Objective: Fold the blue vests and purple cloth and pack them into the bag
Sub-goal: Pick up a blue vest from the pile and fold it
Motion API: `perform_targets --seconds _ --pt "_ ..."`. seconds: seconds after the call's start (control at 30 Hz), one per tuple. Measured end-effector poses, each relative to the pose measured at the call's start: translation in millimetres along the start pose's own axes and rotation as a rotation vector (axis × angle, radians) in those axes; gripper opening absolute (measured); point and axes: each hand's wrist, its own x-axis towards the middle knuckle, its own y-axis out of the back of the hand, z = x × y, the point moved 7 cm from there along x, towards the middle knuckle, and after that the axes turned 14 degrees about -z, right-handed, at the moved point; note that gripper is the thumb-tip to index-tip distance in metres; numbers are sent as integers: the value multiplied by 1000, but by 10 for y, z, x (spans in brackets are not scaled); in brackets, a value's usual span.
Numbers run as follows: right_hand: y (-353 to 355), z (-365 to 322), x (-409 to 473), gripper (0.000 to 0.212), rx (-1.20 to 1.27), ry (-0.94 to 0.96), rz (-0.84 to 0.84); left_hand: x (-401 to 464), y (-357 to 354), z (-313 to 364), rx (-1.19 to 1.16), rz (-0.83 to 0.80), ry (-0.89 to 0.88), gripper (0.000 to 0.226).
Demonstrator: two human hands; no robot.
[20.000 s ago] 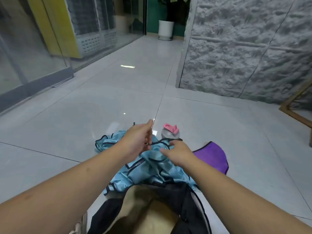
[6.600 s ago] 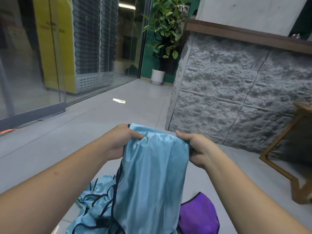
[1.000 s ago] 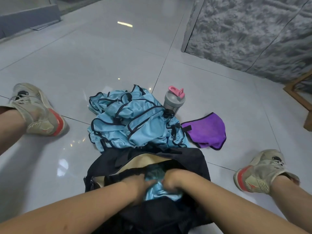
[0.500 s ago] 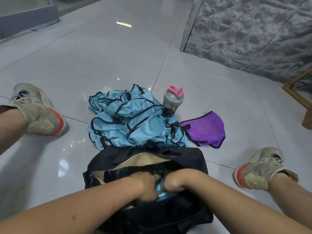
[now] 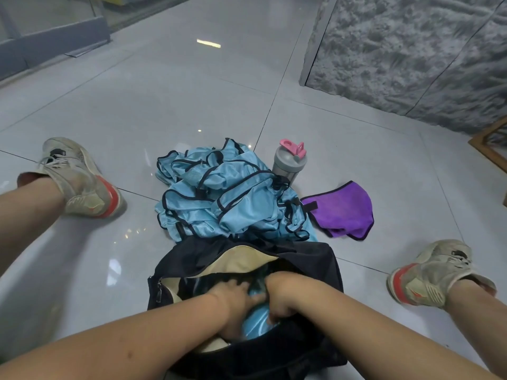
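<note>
Black fabric fills the bottom centre of the frame: an open duffel bag (image 5: 312, 259) with a tan lining, lying on the glossy tiled floor (image 5: 137, 111) between the person's spread legs. Both bare forearms reach up from the lower edge into its mouth. The left hand (image 5: 234, 297) lies flat with its fingers spread on a folded blue vest (image 5: 256, 323) inside the bag, pressing rather than gripping. The right hand (image 5: 279, 294), touching the left at the fingertips, has its fingers curled down onto the same vest; whether they pinch the cloth or only push on it cannot be told.

Just beyond the bag's far edge, at mid-frame, a heap of unfolded blue vests (image 5: 230, 196) with black trim lies crumpled on the floor, touching the bag. To the right of the heap and just beside it, the purple cloth (image 5: 343, 212) with a dark border lies loosely flat. Behind the heap's upper right corner a grey shaker bottle (image 5: 288, 167) with a pink lid stands upright.

A worn pale sneaker (image 5: 79, 179) with a red heel sits at the left edge, and its match (image 5: 430, 272) at the right. Farther up, a rough grey stone wall (image 5: 411, 50) fills the upper right, and a wooden frame (image 5: 488, 144) shows at the right edge.
</note>
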Motion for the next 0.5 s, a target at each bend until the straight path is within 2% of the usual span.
perform_targets --seconds 0.13,0.23,0.33,0.43,0.5 --pt "-152 -3 47 76 -123 -23 -85 -58 -41 -176 -44 -48 62 109" --pt "-167 -35 14 82 -178 -1 -94 -113 12 -164 65 -26 61 99" --pt "-42 -131 -164 68 -120 100 -4 -290 192 -77 82 66 37 78" --pt "216 -161 -425 39 120 289 112 -560 490 -80 -120 209 -62 29" --pt "424 -153 -640 32 263 450 150 -766 644 -186 -245 349 -138 23"
